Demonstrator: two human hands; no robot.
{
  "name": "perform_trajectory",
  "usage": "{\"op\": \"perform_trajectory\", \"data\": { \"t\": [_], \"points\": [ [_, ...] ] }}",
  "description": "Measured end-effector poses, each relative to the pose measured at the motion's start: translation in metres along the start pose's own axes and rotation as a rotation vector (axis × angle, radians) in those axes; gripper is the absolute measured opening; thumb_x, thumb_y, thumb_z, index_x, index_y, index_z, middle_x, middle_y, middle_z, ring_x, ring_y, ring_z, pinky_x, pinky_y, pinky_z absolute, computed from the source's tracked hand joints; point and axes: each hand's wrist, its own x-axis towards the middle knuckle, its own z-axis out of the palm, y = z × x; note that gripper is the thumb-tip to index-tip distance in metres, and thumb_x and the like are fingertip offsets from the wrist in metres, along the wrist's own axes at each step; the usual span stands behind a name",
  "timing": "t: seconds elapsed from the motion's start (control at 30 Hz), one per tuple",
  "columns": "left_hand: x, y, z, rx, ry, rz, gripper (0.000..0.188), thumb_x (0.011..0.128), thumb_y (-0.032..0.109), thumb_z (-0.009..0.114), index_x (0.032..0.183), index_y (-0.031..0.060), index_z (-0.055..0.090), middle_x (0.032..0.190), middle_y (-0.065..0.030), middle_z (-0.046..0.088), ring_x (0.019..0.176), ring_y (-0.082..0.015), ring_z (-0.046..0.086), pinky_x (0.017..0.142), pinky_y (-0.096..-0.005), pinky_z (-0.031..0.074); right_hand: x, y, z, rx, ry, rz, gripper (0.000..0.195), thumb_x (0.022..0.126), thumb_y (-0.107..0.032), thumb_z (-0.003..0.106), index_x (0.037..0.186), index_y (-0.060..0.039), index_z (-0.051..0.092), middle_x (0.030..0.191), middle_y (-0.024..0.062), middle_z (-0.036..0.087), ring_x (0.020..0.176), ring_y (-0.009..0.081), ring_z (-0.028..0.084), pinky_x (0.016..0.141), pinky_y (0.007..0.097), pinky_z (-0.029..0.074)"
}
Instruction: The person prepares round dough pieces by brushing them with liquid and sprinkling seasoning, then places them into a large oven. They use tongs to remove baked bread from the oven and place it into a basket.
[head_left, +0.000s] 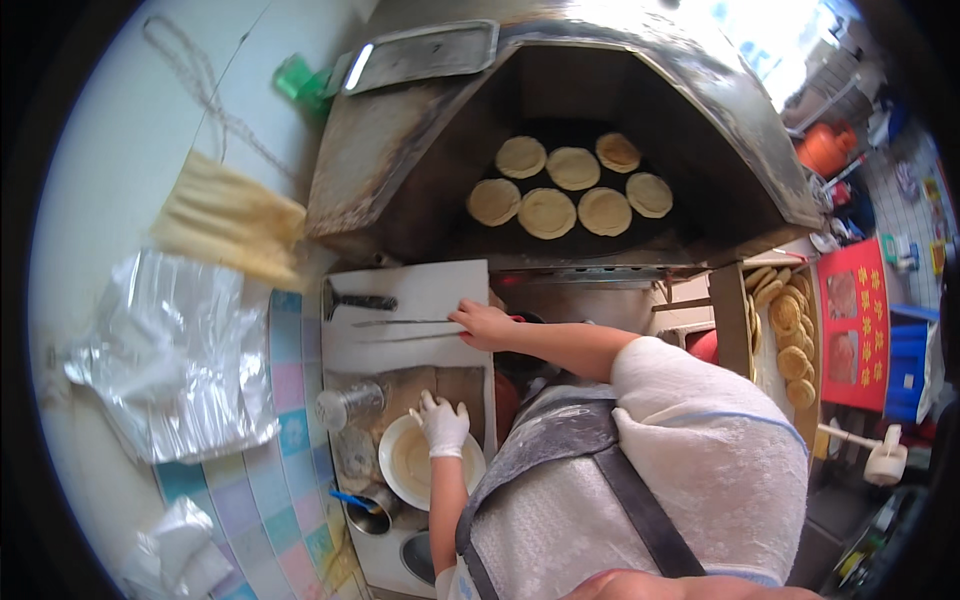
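My left hand (442, 429), in a white glove, is over the far rim of a white bowl (388, 459) with a pale mixture inside. Its fingers are spread, and whether they touch the rim is unclear. My bare right hand (484, 326) reaches across to the white counter (442, 281), closed around a long metal tool (405, 323) that looks like tongs with two thin arms and some red at the grip. Beyond it lies a black-handled tool (364, 301). A clear shaker-like container (349, 405) and a metal cup (371, 510) with a blue-handled brush (352, 499) stand about the bowl.
Several flat dough rounds (547, 213) lie on a dark griddle inside a hooded metal oven (420, 172). Baked flatbreads (787, 315) fill a wooden-sided tray (731, 315) at right. Plastic bags (187, 367) and a yellowish cloth (229, 217) hang along the left wall.
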Motion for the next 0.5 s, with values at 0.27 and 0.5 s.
{"op": "perform_trajectory", "data": {
  "t": [0.27, 0.5],
  "points": [
    [0.003, 0.004, 0.007, 0.019, -0.045, -0.066, 0.060, 0.084, 0.040, 0.058, 0.118, -0.0085, 0.058, 0.144, -0.0274, 0.035, 0.134, -0.0403, 0.035, 0.113, -0.0577, 0.013, -0.163, 0.142, -0.161, 1.068, 0.566, 0.861, 0.035, 0.095, -0.038, 0.056, 0.114, -0.0090, 0.055, 0.071, 0.0043, 0.056, 0.049, 0.0116, 0.048, 0.042, 0.0259, 0.039],
    [0.012, 0.015, 0.005, -0.015, -0.164, -0.206, 0.064, 0.085, 0.042, 0.057, 0.121, -0.0108, 0.056, 0.148, -0.0270, 0.028, 0.137, -0.0384, 0.031, 0.113, -0.0538, 0.019, -0.147, 0.277, -0.190, 1.370, 0.561, 1.094, 0.027, 0.096, -0.036, 0.052, 0.097, -0.0090, 0.054, 0.068, 0.0050, 0.058, 0.050, 0.0145, 0.052, 0.041, 0.0298, 0.043]
  ]
}}
